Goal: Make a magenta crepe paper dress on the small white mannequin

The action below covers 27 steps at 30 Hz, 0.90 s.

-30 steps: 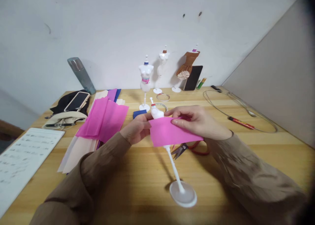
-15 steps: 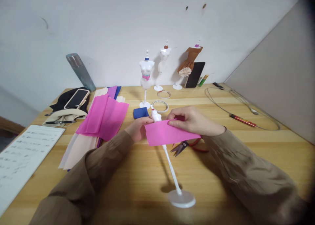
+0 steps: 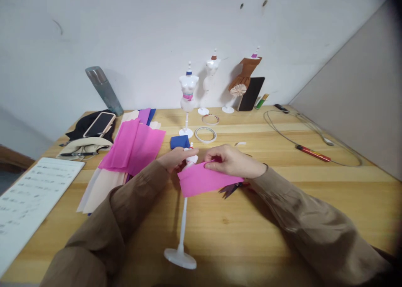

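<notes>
My left hand (image 3: 176,158) is closed around the upper body of a small white dress-form mannequin (image 3: 183,224), which leans with its round base tipped toward me. A strip of pink crepe paper (image 3: 207,179) lies across the front of the mannequin's torso. My right hand (image 3: 232,161) pinches the paper's upper edge between thumb and fingers, to the right of the mannequin. Scissors (image 3: 230,190) lie on the table under the right hand, their handles mostly hidden. A folded blue paper piece (image 3: 180,142) sits just behind my left hand.
Three more mannequins stand at the back: one with a pink waistband (image 3: 188,84), one plain (image 3: 212,67), one in brown paper (image 3: 248,71). Two tape rolls lie before them, the nearer one (image 3: 205,135) white. Stacked pink paper (image 3: 147,144), a phone (image 3: 100,125) and a bottle (image 3: 105,90) are left.
The mannequin's base has swung left, so its pole now leans the other way. Both hands and the pink paper have shifted slightly left and down.
</notes>
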Motion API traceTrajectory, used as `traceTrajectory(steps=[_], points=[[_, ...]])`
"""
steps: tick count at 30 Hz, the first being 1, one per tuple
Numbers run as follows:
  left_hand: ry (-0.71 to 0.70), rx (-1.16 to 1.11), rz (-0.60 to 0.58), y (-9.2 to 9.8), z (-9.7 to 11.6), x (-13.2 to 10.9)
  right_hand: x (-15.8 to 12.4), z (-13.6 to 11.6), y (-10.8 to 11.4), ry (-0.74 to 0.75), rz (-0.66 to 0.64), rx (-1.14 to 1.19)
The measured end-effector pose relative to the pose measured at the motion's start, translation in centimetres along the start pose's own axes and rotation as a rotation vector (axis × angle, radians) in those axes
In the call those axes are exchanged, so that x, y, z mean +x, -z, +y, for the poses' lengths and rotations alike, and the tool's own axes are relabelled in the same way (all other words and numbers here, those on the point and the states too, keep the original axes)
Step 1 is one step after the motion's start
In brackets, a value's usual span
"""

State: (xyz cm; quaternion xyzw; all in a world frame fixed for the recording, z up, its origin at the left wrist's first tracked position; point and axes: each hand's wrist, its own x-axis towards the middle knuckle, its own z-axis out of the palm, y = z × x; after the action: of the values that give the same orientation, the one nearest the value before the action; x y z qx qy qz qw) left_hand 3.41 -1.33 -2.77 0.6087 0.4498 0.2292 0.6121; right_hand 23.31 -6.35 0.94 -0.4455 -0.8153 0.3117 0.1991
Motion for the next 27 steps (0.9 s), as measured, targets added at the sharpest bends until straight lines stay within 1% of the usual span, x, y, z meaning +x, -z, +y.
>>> traceTrajectory(steps=[2,4,6,9,12,15,17,18,19,23,25,27], points=[[0.007,0.193,0.053,0.5,0.3,-0.1,-0.1,0.1,0.1,-0.014,0.028,-0.003],[-0.029,0.325,0.112,0.7,0.7,-0.3,-0.1,0.2,0.3,-0.021,0.058,0.000],[-0.059,0.368,0.143,0.9,1.3,-0.6,-0.1,0.3,0.6,-0.018,0.084,0.011],[-0.041,0.393,0.199,1.2,2.6,-1.1,-0.1,0.5,1.0,-0.022,0.126,0.035],[-0.030,0.350,0.221,1.3,3.9,-1.8,-0.1,0.8,1.4,-0.043,0.188,0.073],[-0.109,0.241,0.140,1.1,4.5,-2.3,-0.1,0.9,1.4,-0.060,0.246,0.129],[-0.149,0.133,0.080,0.8,4.4,-2.3,-0.1,0.8,1.3,-0.075,0.271,0.160],[-0.158,0.088,0.069,0.8,4.2,-2.2,-0.1,0.8,1.2,-0.082,0.275,0.174],[-0.161,0.055,0.081,0.7,3.9,-2.0,0.0,0.8,1.1,-0.086,0.271,0.192],[-0.169,-0.014,0.195,0.7,3.1,-1.4,0.1,1.2,0.8,-0.084,0.241,0.269],[-0.182,-0.051,0.255,0.7,3.0,-1.3,0.2,1.5,0.8,-0.083,0.246,0.282],[-0.200,-0.073,0.286,0.9,3.1,-1.2,0.3,1.6,0.8,-0.086,0.258,0.290]])
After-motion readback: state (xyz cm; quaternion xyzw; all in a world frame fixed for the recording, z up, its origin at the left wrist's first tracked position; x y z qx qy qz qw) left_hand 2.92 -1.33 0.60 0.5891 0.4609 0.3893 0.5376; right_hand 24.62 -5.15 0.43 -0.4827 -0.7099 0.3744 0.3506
